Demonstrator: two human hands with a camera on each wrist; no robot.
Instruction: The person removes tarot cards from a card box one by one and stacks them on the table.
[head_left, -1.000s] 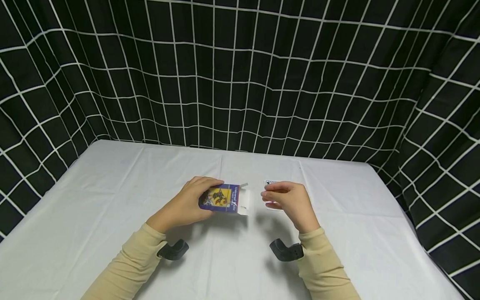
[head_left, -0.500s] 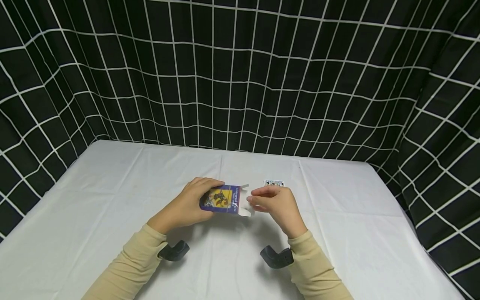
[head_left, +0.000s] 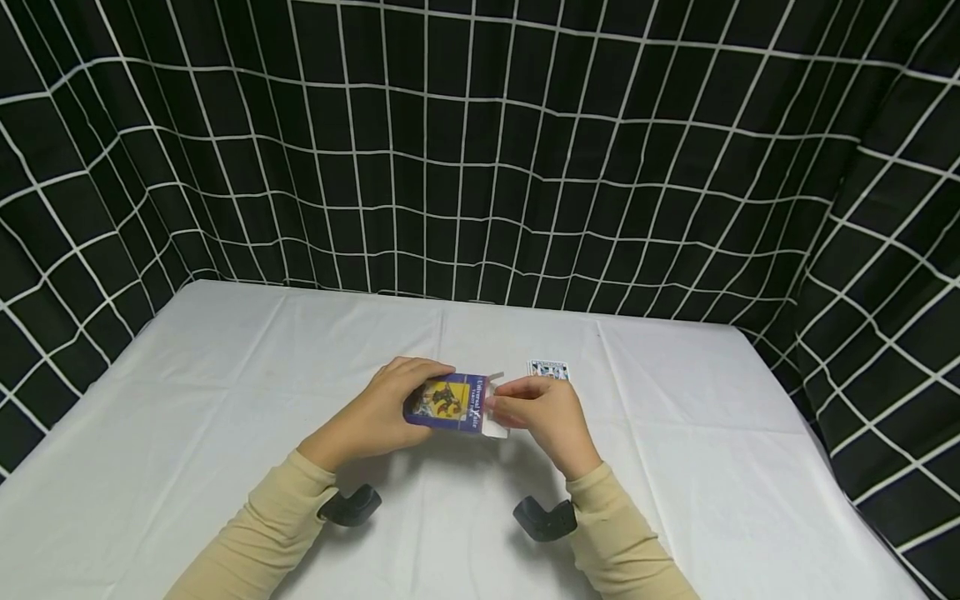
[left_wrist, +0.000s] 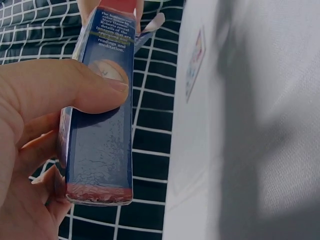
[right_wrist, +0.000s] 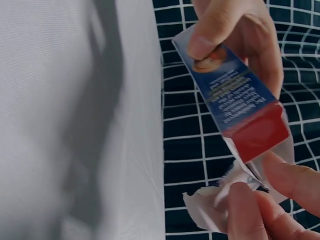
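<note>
A blue tarot card box (head_left: 447,402), with a yellow picture on its front, is held above the table by my left hand (head_left: 382,408). In the left wrist view the thumb (left_wrist: 97,87) lies along the box's narrow side. White flaps stick out at the box's right end, where my right hand (head_left: 543,417) has its fingertips. The right wrist view has the thumb and fingers closing on a torn-looking white flap (right_wrist: 212,205) beside the red end panel (right_wrist: 262,132). Just behind the right hand lies a small stack of printed cards (head_left: 549,368), partly covered by that hand.
A white cloth covers the table (head_left: 247,375). Black curtain with a white grid (head_left: 480,167) stands behind and on both sides. Each wrist carries a dark curved camera mount (head_left: 546,518) that sits low over the cloth.
My right hand has moved left from over the cards to the box's flapped end, uncovering part of the stack. The box, in my left hand, has shifted slightly right and nearer.
</note>
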